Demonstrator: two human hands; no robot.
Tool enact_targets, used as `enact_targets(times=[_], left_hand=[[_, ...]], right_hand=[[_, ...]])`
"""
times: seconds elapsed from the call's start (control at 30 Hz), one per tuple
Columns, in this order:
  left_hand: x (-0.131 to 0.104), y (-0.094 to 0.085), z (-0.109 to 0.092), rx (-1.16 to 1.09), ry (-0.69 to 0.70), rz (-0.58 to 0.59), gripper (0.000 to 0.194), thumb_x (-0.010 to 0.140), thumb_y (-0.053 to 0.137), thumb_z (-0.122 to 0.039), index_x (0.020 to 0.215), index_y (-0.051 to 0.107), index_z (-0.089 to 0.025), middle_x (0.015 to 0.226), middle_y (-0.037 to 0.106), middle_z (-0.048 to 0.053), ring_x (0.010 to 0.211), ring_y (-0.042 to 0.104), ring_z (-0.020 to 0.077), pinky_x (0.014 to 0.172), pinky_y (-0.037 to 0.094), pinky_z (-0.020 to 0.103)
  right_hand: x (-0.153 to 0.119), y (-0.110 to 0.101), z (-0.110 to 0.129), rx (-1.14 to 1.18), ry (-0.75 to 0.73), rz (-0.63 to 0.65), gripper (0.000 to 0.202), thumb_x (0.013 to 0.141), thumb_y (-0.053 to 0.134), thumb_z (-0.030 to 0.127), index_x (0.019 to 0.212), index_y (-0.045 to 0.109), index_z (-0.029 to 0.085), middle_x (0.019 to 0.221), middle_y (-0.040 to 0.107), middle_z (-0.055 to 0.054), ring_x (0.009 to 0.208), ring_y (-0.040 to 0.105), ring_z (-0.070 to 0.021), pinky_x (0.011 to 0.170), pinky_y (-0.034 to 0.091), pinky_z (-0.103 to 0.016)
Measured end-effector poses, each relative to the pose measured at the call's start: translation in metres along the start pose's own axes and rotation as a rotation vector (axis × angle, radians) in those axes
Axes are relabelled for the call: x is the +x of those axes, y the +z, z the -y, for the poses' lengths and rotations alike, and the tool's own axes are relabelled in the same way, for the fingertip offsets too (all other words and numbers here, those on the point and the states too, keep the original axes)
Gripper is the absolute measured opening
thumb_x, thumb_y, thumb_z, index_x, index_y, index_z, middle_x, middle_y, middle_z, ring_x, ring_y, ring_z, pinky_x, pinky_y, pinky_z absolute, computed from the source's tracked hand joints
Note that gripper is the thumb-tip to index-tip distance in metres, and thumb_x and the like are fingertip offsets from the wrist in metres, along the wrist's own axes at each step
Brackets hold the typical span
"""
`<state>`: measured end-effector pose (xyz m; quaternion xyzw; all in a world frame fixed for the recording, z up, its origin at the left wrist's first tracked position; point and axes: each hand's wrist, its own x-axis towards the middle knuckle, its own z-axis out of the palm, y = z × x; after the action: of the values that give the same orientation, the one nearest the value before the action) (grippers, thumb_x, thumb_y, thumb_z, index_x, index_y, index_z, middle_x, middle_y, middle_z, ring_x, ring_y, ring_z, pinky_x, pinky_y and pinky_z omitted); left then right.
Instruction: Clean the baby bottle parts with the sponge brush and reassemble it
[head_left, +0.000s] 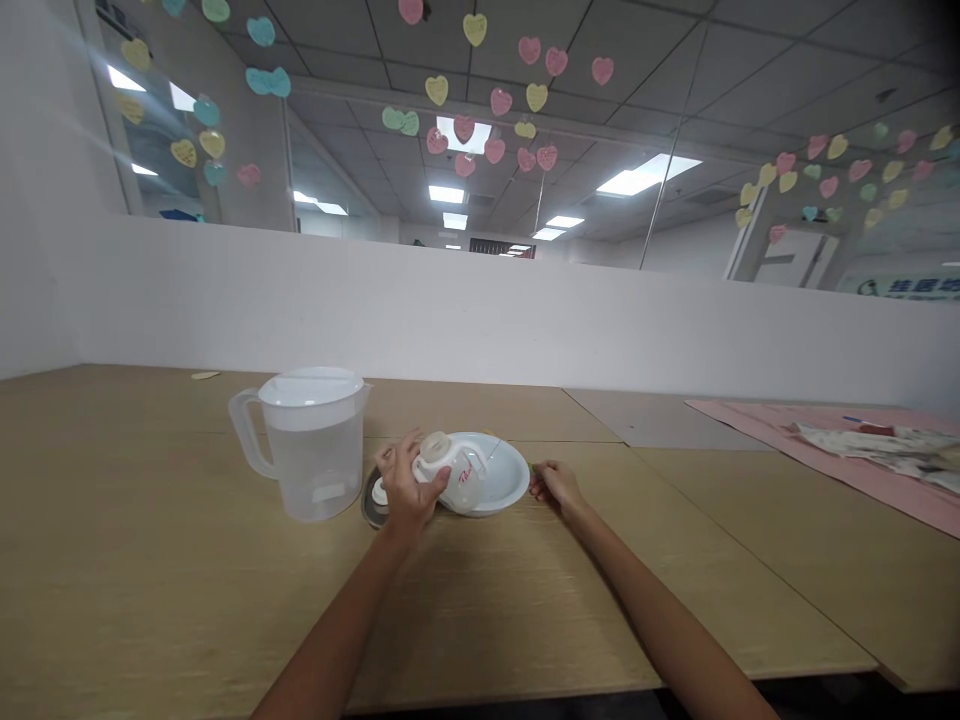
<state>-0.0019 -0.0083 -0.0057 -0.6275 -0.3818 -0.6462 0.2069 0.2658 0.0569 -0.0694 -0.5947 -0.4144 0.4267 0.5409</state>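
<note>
My left hand point(409, 490) is closed around a clear baby bottle point(466, 486) with a white neck ring, a white handle and red lettering. The bottle is tilted over the left side of a white bowl point(510, 490), its open mouth facing up and left. Just off the bowl's right rim, my right hand point(556, 484) is low by the table with its fingers curled together. A small greenish bit shows at those fingertips, too small to name. Beside my left hand, a small white part point(380, 491) rests on a dark grey round item point(370, 508), partly hidden.
A translucent lidded pitcher point(315, 460) with liquid inside stands left of the bowl, its handle to the left. A pink cloth point(750, 418) with crumpled whitish material point(885, 447) lies far right. A low white wall point(480, 310) with glass above borders the wooden table point(187, 580).
</note>
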Motion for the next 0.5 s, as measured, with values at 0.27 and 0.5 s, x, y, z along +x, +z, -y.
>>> enact_targets(times=[0.27, 0.5], left_hand=[[-0.023, 0.007, -0.036, -0.27, 0.457, 0.058, 0.049, 0.075, 0.042, -0.063, 0.09, 0.058, -0.019, 0.064, 0.066, 0.001, 0.06, 0.057, 0.0169, 0.08, 0.035, 0.041], [-0.037, 0.013, -0.039, -0.225, 0.542, 0.29, 0.046, 0.072, 0.051, -0.058, 0.094, 0.058, -0.018, 0.063, 0.062, 0.002, 0.061, 0.055, 0.0164, 0.08, 0.039, 0.04]], right_hand=[[0.007, -0.002, -0.005, -0.349, -0.115, 0.081, 0.02, 0.073, 0.045, 0.021, 0.059, 0.058, 0.015, 0.049, 0.059, -0.004, 0.044, 0.054, -0.011, 0.044, 0.04, -0.018], [0.008, -0.004, -0.007, -0.596, -0.23, 0.083, 0.021, 0.07, 0.042, 0.016, 0.064, 0.062, 0.014, 0.051, 0.06, -0.003, 0.048, 0.053, -0.0116, 0.049, 0.037, -0.019]])
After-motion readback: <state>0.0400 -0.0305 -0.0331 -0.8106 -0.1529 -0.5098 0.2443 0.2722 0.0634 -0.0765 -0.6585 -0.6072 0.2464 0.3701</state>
